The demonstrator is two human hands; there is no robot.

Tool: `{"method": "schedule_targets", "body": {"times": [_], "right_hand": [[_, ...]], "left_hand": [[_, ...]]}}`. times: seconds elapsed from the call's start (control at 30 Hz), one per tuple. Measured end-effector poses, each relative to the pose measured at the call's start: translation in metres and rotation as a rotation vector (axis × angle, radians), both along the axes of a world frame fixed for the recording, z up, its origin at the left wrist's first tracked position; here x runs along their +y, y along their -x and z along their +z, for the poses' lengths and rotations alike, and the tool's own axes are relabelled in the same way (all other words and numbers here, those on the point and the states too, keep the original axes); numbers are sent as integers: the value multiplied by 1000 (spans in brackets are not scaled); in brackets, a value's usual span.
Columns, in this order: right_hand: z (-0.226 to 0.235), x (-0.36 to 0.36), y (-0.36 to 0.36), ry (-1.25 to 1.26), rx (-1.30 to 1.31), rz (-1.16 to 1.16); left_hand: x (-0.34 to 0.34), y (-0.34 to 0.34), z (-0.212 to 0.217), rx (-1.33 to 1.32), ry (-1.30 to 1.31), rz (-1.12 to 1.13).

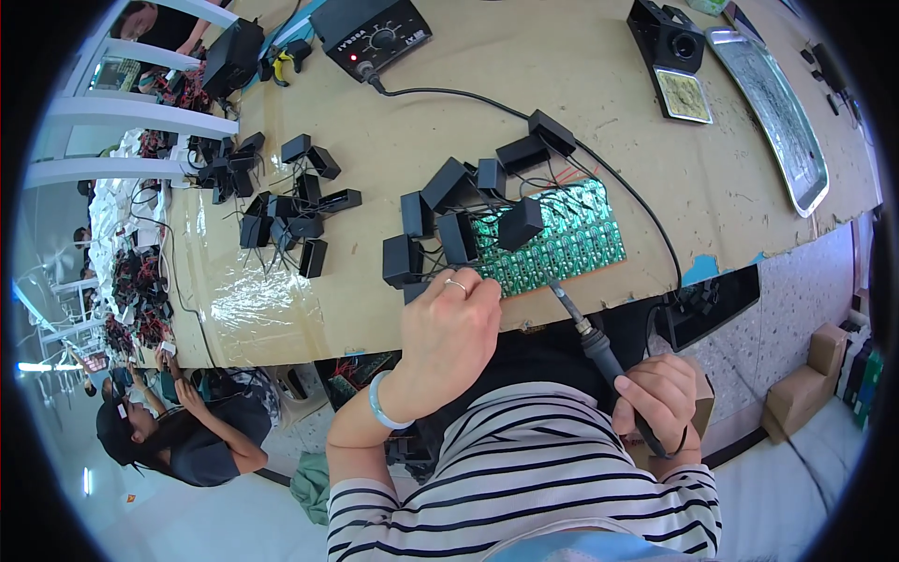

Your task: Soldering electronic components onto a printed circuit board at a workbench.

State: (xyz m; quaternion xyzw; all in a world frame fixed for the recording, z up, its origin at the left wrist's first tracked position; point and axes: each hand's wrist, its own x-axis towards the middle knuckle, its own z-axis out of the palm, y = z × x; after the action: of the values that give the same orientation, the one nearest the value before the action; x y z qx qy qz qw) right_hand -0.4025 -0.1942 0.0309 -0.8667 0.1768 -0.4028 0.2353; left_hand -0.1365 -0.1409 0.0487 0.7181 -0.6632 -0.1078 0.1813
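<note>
My right hand [658,398] is wrapped round the handle of a soldering iron [599,348]. Its tip points up-left at the near edge of a green circuit board panel [552,245]. My left hand [451,323] is closed in a pinch at the panel's near left corner; what its fingers hold is hidden. Beside those fingers sits a black box [403,260] with thin wires. More small black boxes, such as one black box [521,223] lying on the panel, crowd its left and far sides, with black and red wires running onto the board.
A soldering station [373,36] stands at the back, its cable [468,94] curving round the panel. Loose black boxes [290,220] lie to the left. At right are an iron stand [670,42], a yellowish sponge [685,96] and a metal tray [773,112]. Other people sit at the left.
</note>
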Motion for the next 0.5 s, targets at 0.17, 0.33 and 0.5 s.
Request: {"method": "schedule_targets", "body": {"times": [0.17,0.33,0.5], "right_hand": [[2,5,4,-33,17,-32],[1,9,5,-38,7,-71],[4,5,5,-62,10,-73]], "left_hand": [[4,0,-1,-98,16,-59],[8,-18,8,-10,242,-28],[12,-98,3,52,207,707]]}}
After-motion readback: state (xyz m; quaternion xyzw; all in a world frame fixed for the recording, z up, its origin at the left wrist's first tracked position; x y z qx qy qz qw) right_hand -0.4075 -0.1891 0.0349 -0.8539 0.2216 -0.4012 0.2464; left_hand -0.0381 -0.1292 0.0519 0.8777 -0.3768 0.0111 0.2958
